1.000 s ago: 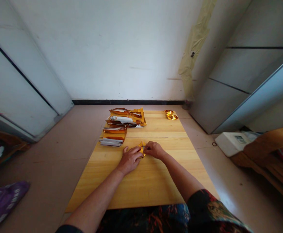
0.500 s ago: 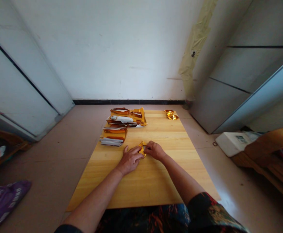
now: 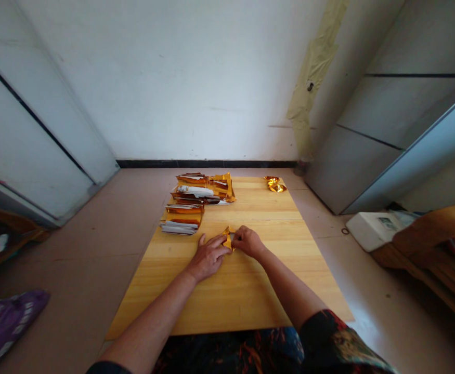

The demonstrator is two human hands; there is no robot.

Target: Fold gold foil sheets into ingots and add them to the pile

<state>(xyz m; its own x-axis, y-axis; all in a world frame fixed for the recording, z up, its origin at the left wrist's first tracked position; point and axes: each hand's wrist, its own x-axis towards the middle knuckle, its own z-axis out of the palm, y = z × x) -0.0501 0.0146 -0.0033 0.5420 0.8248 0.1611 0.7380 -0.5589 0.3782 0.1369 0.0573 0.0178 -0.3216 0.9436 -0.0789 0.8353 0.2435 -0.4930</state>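
Note:
A small piece of folded gold foil paper lies on the wooden table between my hands. My left hand holds it down from the left, thumb and forefinger on the foil and the outer finger spread away. On the right, my right hand is closed in a pinch at the paper's right edge, where a pale underside shows. The right fingertips are partly hidden behind the knuckles.
Stacks of gold foil paper with white sheets stand at the table's back left. Folded shiny gold pieces lie at the far right corner. A white box is to the right, a purple bag on the left floor.
Almost nothing differs. Both hands stay at the gold foil paper, with at most a slight shift of the right fingers.

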